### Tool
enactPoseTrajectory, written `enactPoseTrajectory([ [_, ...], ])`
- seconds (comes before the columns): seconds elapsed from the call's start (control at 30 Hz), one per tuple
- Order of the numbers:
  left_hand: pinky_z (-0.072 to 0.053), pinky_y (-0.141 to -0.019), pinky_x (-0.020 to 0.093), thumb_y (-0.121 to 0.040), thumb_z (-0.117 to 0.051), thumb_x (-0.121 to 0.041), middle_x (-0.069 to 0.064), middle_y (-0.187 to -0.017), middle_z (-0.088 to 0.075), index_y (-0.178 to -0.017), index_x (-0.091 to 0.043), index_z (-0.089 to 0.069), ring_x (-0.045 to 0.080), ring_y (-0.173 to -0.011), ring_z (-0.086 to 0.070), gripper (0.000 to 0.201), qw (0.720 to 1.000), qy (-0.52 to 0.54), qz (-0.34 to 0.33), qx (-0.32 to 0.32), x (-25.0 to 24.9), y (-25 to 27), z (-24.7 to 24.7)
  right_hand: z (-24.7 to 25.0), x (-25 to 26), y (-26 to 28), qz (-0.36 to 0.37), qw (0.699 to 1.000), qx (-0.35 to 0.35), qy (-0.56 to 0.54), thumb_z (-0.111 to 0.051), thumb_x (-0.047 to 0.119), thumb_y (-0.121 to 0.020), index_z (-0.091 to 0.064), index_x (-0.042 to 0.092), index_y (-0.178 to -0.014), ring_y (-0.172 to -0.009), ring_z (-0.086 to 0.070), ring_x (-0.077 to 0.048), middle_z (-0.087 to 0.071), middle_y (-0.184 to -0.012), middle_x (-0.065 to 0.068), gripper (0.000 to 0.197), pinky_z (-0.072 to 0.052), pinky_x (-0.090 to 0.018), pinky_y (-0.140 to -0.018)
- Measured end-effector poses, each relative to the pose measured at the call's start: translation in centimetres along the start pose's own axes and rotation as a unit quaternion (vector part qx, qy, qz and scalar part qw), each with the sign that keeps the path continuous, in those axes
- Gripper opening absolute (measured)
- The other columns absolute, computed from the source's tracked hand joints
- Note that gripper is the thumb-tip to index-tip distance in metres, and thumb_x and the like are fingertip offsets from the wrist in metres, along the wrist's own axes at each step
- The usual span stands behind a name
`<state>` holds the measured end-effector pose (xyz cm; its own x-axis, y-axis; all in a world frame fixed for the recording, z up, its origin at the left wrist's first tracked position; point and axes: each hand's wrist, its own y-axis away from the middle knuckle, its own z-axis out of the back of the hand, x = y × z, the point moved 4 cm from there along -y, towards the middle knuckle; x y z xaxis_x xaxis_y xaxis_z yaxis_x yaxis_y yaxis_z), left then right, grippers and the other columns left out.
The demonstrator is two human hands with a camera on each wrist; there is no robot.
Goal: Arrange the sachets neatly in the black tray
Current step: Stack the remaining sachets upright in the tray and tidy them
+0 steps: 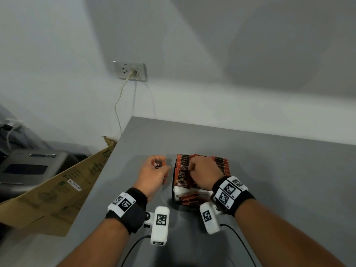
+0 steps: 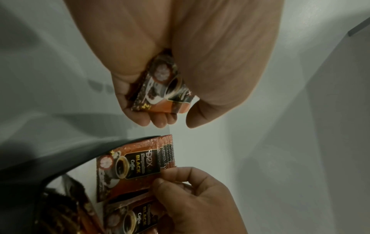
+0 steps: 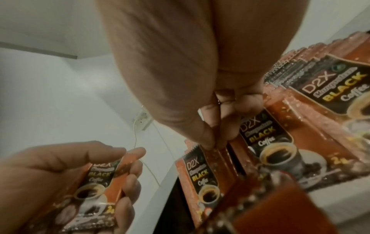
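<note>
A black tray (image 1: 174,186) sits mid-table and holds rows of upright orange-and-black coffee sachets (image 1: 221,162). My left hand (image 1: 161,166) hovers just left of the tray and grips one loose sachet (image 1: 158,164) between thumb and curled fingers. In the left wrist view that sachet (image 2: 160,88) lies against the palm. My right hand (image 1: 189,168) is over the tray's left row, with thumb and forefinger pinching the top edge of a standing sachet (image 3: 200,171). In the right wrist view more sachets (image 3: 330,87) stand packed to the right.
The grey table (image 1: 269,189) meets a white wall behind. A brown cardboard sheet (image 1: 57,193) leans at the table's left edge, with a grey machine (image 1: 28,166) beyond it. A wall socket (image 1: 130,71) has a cable hanging down.
</note>
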<state>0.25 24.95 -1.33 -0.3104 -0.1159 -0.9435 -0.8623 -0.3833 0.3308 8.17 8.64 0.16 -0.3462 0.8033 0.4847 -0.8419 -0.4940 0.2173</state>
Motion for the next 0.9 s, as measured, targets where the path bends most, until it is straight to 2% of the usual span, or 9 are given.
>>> enactPoseTrajectory([
  [0.13, -0.051, -0.067, 0.033, -0.093, -0.057, 0.001, 0.007, -0.089, -0.06, -0.108, -0.021, -0.058, 0.02, -0.074, -0.056, 0.026, 1.0, -0.007, 0.005, 0.009, 0.0, 0.1, -0.1, -0.2, 0.1, -0.4, 0.006, 0.999, -0.016, 0.034, -0.052, 0.007, -0.089, -0.065, 0.019, -0.086, -0.087, -0.063, -0.02, -0.067, -0.096, 0.001, 0.018, -0.055, -0.038, -0.084],
  [0.33, -0.056, -0.071, 0.039, -0.09, -0.043, 0.012, 0.012, -0.098, -0.066, -0.108, -0.014, -0.061, 0.021, -0.086, -0.064, 0.037, 0.999, 0.017, 0.016, 0.043, -0.4, 0.3, -0.6, 0.5, 0.1, 0.0, 0.029, 0.998, -0.036, 0.05, -0.055, 0.017, -0.094, -0.066, 0.019, -0.09, -0.081, -0.065, -0.019, -0.069, -0.089, 0.001, 0.012, -0.057, -0.037, -0.079],
  [0.43, -0.055, -0.066, 0.034, -0.085, -0.054, 0.02, 0.011, -0.091, -0.07, -0.109, -0.012, -0.061, 0.019, -0.075, -0.068, 0.04, 0.996, 0.028, -0.014, 0.082, -0.9, 0.6, -1.1, 1.9, 0.2, 0.4, 0.031, 0.995, -0.065, -0.065, -0.063, 0.02, -0.091, -0.071, 0.02, -0.097, -0.081, -0.066, -0.012, -0.07, -0.089, 0.005, 0.009, -0.056, -0.027, -0.078],
  [0.5, -0.053, -0.057, 0.026, -0.08, -0.058, 0.025, 0.009, -0.084, -0.07, -0.109, -0.008, -0.059, 0.016, -0.065, -0.065, 0.045, 0.994, 0.03, -0.026, 0.105, -1.2, 0.7, -1.7, 2.9, 0.8, 1.0, 0.035, 0.985, -0.059, -0.161, -0.066, 0.019, -0.089, -0.072, 0.021, -0.103, -0.083, -0.066, -0.004, -0.071, -0.092, 0.009, 0.016, -0.051, -0.017, -0.076],
  [0.57, -0.052, -0.055, 0.025, -0.077, -0.062, 0.025, 0.011, -0.086, -0.071, -0.111, -0.007, -0.058, 0.018, -0.067, -0.066, 0.046, 0.992, 0.026, -0.036, 0.115, -1.3, 0.6, -2.1, 3.6, 1.3, 1.4, 0.043, 0.974, -0.027, -0.223, -0.068, 0.014, -0.087, -0.073, 0.022, -0.105, -0.08, -0.066, 0.002, -0.073, -0.092, 0.01, 0.02, -0.049, -0.014, -0.074],
  [0.63, -0.055, -0.061, 0.029, -0.076, -0.066, 0.024, 0.014, -0.092, -0.07, -0.11, -0.008, -0.059, 0.021, -0.075, -0.067, 0.048, 0.991, 0.019, -0.051, 0.119, -1.4, 0.4, -2.4, 4.0, 1.6, 1.6, 0.054, 0.965, -0.004, -0.257, -0.07, 0.01, -0.084, -0.075, 0.025, -0.1, -0.075, -0.066, 0.002, -0.074, -0.089, 0.007, 0.022, -0.05, -0.015, -0.07],
  [0.77, -0.058, -0.072, 0.037, -0.076, -0.071, 0.018, 0.013, -0.094, -0.07, -0.114, -0.008, -0.059, 0.023, -0.08, -0.067, 0.048, 0.992, -0.007, -0.057, 0.112, -1.5, 0.5, -2.6, 4.4, 1.7, 1.7, 0.072, 0.979, -0.033, -0.189, -0.076, 0.012, -0.082, -0.074, 0.026, -0.085, -0.07, -0.064, 0.001, -0.072, -0.079, 0.008, 0.014, -0.046, -0.01, -0.065],
  [0.83, -0.059, -0.072, 0.036, -0.084, -0.069, 0.01, 0.014, -0.097, -0.069, -0.118, -0.01, -0.058, 0.023, -0.078, -0.068, 0.04, 0.996, -0.004, -0.048, 0.075, -1.4, 0.5, -2.2, 4.2, 1.3, 1.5, 0.057, 0.985, -0.052, -0.153, -0.073, 0.01, -0.085, -0.074, 0.022, -0.085, -0.07, -0.063, -0.001, -0.071, -0.079, 0.007, 0.012, -0.043, -0.007, -0.06],
  [0.9, -0.056, -0.069, 0.033, -0.093, -0.059, 0.004, 0.014, -0.1, -0.064, -0.117, -0.013, -0.056, 0.021, -0.073, -0.065, 0.029, 0.999, 0.017, -0.028, 0.014, -1.2, 0.2, -1.1, 3.6, 0.7, 1.4, 0.038, 0.991, -0.045, -0.116, -0.069, 0.008, -0.088, -0.073, 0.021, -0.087, -0.073, -0.064, -0.003, -0.07, -0.08, 0.01, 0.014, -0.042, -0.005, -0.058],
])
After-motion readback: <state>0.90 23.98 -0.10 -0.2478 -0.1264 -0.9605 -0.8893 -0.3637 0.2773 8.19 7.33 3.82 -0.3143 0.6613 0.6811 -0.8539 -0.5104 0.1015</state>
